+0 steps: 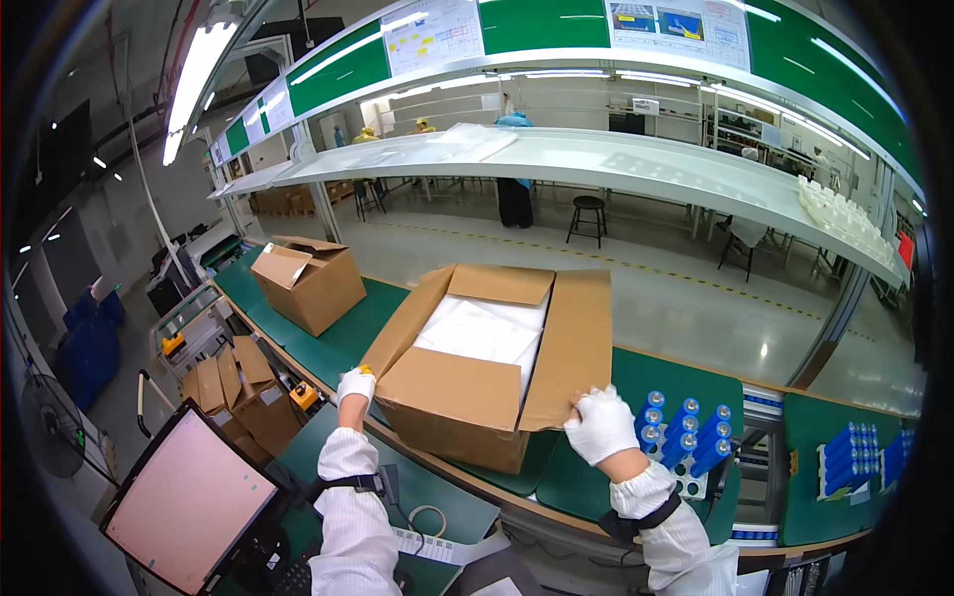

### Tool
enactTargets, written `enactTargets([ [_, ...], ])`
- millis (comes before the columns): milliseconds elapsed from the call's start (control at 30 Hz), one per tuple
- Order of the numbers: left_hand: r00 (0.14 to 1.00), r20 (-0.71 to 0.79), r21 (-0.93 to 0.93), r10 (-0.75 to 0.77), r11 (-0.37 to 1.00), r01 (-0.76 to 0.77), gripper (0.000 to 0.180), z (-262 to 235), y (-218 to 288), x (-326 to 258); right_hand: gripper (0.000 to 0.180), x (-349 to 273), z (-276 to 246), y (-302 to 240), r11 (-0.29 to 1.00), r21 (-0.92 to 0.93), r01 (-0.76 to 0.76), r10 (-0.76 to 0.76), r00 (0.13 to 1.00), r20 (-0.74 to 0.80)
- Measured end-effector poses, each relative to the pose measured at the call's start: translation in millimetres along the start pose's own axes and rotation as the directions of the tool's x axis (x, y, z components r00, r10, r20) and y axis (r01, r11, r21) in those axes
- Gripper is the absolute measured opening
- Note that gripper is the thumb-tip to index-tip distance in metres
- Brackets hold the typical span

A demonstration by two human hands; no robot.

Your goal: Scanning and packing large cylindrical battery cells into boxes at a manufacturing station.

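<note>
A large open cardboard box [449, 388] stands before me on the green work surface, its flaps folded outward. Inside lies white sheet-like packing [481, 330]. At the box's near left corner, my left hand [356, 386], in a white glove, has its fingers curled together. A bit of yellow shows at those fingertips; what they hold is too small to make out. My right hand [601, 425], also gloved, pinches the near corner of the right box flap [568, 343]. Just right of that hand, several blue cylinders [686, 429] stand in a white holder.
Another cardboard box [310, 285] sits farther left on the line. More blue cylinders [851, 459] stand at the far right. A monitor [189, 505] is at the lower left. Beyond the line runs a white shelf [596, 167], with a stool [587, 219] and people behind it.
</note>
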State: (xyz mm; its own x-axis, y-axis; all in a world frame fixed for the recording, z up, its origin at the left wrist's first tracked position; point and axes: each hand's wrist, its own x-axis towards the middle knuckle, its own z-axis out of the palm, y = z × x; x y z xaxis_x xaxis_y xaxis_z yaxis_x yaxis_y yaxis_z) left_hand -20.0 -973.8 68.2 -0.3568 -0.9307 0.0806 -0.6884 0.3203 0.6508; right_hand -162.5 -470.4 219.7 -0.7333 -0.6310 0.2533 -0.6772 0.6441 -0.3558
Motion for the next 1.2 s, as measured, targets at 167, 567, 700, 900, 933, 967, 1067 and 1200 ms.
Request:
enactTargets([
  [167,0.974,0.225,0.127,0.034,0.990,-0.064,0.037,-58,76,-64,0.079,26,78,33,0.995,0.094,-0.018,0.009,0.995,0.096],
  [567,0.957,0.290,0.100,0.029,0.993,-0.060,0.033,-58,44,-46,0.087,66,147,-31,0.112,0.950,-0.292,0.364,0.902,0.234],
  [700,0.988,0.070,0.328,0.139,0.932,-0.154,0.027,-58,91,-80,0.083,65,115,-8,0.522,0.814,-0.254,0.301,0.948,0.103],
  [900,0.998,-0.059,0.130,-0.026,0.991,0.034,0.025,-64,100,-107,0.033,81,111,16,0.905,0.171,0.389,-0.311,0.880,-0.359],
  [933,0.998,-0.050,0.169,-0.032,0.985,0.040,0.027,-60,106,-110,0.022,90,118,28,0.862,0.223,0.456,-0.345,0.849,-0.400],
  [967,0.998,-0.056,0.169,-0.030,0.985,0.039,0.027,-60,105,-112,0.013,95,118,28,0.804,0.274,0.528,-0.379,0.810,-0.448],
  [1067,0.992,-0.125,0.127,-0.016,0.991,0.032,0.031,-57,97,-115,0.010,101,128,22,0.777,0.258,0.574,-0.360,0.742,-0.566],
  [1200,0.999,-0.041,0.197,-0.002,0.980,0.010,0.034,-58,99,-103,0.008,109,121,18,0.780,0.241,0.577,-0.369,0.736,-0.567],
])
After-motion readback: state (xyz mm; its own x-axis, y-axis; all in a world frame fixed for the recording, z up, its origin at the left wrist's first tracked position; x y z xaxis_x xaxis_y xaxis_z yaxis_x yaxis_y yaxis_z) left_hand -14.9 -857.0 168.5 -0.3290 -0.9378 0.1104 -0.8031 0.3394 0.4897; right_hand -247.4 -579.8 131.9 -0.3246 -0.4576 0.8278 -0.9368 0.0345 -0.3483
